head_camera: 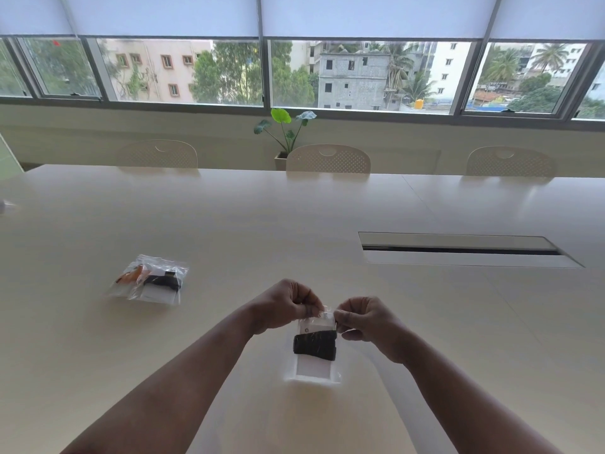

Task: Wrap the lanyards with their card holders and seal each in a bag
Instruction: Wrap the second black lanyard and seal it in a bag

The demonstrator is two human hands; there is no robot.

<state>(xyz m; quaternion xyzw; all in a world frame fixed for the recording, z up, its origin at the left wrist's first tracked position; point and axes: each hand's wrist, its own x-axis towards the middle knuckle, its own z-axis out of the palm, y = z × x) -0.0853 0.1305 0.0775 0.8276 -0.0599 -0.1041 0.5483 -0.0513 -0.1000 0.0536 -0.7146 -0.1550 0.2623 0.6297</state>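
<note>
Both hands pinch the bag's (316, 348) top edge, left hand (284, 304) and right hand (368, 322) at opposite ends; the bag hangs lengthwise below, above the bench (294, 224).

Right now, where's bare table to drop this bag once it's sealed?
Bare table lies between the finished bags on the left and the hands, also right of the right hand, short of the cable slot. The far half up to the chairs is bare too. Crowded only where both hands pinch the held bag, left hand included.
</note>
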